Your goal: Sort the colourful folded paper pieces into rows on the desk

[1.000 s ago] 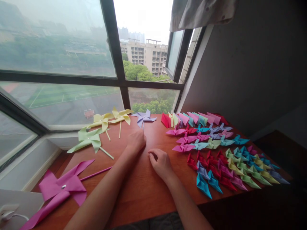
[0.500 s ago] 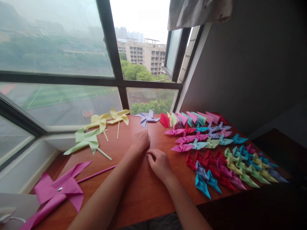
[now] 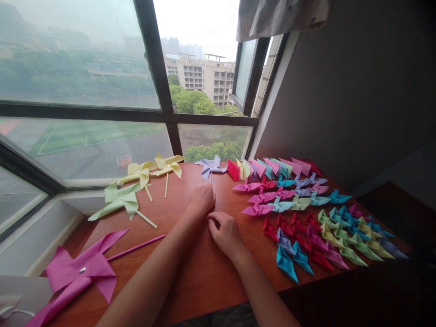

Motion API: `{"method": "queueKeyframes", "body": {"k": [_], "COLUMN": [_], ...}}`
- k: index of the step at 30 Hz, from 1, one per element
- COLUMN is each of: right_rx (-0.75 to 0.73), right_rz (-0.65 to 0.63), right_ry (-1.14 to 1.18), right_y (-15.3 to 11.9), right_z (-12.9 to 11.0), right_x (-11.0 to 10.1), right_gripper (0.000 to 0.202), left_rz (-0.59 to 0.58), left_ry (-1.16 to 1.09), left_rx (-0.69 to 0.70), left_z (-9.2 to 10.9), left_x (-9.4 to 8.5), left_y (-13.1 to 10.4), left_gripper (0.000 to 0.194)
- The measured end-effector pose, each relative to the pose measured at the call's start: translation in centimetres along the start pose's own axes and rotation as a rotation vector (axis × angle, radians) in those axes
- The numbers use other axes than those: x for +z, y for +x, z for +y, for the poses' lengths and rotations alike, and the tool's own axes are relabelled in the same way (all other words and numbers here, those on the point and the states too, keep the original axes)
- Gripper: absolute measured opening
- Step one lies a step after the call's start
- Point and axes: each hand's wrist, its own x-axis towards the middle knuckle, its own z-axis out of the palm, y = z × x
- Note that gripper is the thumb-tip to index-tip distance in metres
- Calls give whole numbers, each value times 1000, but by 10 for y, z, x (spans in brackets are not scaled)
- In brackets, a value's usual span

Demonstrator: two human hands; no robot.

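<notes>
A lavender paper pinwheel (image 3: 210, 167) stands out beyond my left hand (image 3: 201, 198), near the table's window edge. Its stick runs down into the fist of that hand, where most of it is hidden. Just below and to the right, my right hand (image 3: 225, 230) has its thumb and index finger pinched together close to my left wrist; what they hold, if anything, cannot be made out. A large magenta pinwheel (image 3: 81, 270) lies at the left front with its stick pointing at my left forearm.
Two yellow pinwheels (image 3: 168, 165) and a pale green pinwheel (image 3: 121, 200) lie along the window side. Rows of folded paper cranes (image 3: 258, 209) and paper boats (image 3: 286, 263) cover the right of the wooden table (image 3: 200, 281). A window pane (image 3: 245, 72) is swung open.
The lavender pinwheel has turned slightly, so its blades sit at a different angle, and it is a little further right. Both hands keep nearly the same pose; the whole view shifts slightly.
</notes>
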Motion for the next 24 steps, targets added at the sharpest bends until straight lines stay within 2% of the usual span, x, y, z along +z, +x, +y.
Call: {"method": "queueKeyframes", "body": {"k": [7, 11, 24], "right_rx": [5, 2, 9], "right_rz": [-1, 2, -6], "right_ry": [-8, -2, -12], "right_y": [1, 1, 0], "right_z": [0, 1, 2], "right_x": [1, 1, 2], "right_gripper": [24, 24, 23], "left_rz": [3, 27, 103], "left_ry": [11, 18, 62], "left_rx": [-32, -47, -2], "left_z": [0, -2, -24], "left_x": [-4, -9, -19], "left_y": [-3, -5, -21], "left_gripper": [36, 28, 33]}}
